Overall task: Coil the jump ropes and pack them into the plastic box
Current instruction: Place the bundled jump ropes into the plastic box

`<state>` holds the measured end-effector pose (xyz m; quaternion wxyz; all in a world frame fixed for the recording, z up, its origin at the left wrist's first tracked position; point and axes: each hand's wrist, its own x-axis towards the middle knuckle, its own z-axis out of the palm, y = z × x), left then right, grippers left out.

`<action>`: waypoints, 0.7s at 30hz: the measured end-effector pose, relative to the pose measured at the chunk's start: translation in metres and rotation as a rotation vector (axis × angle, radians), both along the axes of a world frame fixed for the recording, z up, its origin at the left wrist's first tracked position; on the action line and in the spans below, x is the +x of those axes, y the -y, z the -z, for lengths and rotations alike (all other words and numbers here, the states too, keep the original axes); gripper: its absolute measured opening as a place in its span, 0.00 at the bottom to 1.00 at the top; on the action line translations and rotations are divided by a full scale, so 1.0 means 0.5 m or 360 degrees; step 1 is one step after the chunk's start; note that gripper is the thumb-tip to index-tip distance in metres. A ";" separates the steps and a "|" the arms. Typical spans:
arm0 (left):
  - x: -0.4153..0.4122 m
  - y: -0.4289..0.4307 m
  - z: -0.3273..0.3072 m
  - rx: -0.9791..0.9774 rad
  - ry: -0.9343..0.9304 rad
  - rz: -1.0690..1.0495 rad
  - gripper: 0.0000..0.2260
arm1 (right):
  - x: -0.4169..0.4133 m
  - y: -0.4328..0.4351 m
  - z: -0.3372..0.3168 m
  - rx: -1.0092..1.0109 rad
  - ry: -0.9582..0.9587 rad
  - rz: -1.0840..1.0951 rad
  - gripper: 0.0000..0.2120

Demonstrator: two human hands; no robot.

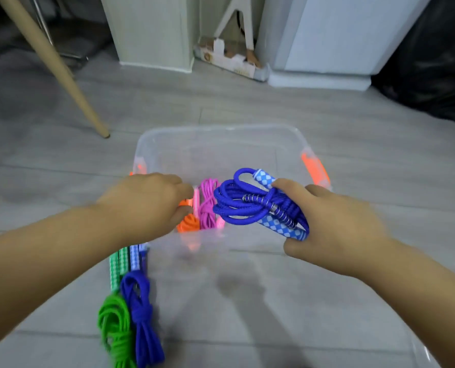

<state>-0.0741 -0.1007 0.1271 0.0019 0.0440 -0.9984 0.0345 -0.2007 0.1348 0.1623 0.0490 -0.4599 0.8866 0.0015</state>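
A grey tiled floor (247, 107) carries a clear plastic box (221, 131) with orange latches (315, 168). The right hand (335, 229) is clamped around a coiled blue rope (237, 205), its thumb and fingers curled over the blue-and-white checked handles (282, 227) and a short metal spring, holding the bundle just above the box's right side. The left hand (146, 205) reaches into the box with fingers bent at an orange rope (187, 224) lying beside a pink rope (207, 203); whether it grips either cannot be told. On the floor at the box's near left lie a coiled green rope (112, 320) and a second blue rope (141, 314), side by side
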 end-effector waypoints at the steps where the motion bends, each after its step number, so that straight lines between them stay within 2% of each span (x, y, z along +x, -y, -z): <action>1: -0.024 0.014 0.006 -0.0038 0.0099 -0.0071 0.16 | -0.016 0.016 0.000 -0.0028 0.0000 0.0020 0.35; 7: -0.160 0.100 0.078 0.0000 0.0050 -0.0192 0.23 | -0.124 0.113 0.064 0.0056 0.0053 0.0102 0.35; 10: -0.228 0.128 0.106 -0.0120 0.0134 -0.0259 0.28 | -0.176 0.153 0.120 0.0217 0.0112 0.0173 0.34; 15: -0.298 0.162 0.153 -0.0098 0.0119 -0.0330 0.29 | -0.235 0.199 0.212 0.0551 0.0189 0.0300 0.32; 17: -0.307 0.176 0.174 -0.0110 -0.0045 -0.0219 0.29 | -0.252 0.208 0.245 0.0620 0.0232 0.0397 0.33; 20: -0.312 0.202 0.213 -0.0121 -0.0437 -0.0081 0.22 | -0.272 0.217 0.293 0.0735 0.0255 0.0541 0.33; 21: -0.310 0.205 0.218 -0.0100 -0.0524 -0.0057 0.24 | -0.278 0.220 0.308 0.0751 0.0275 0.0596 0.33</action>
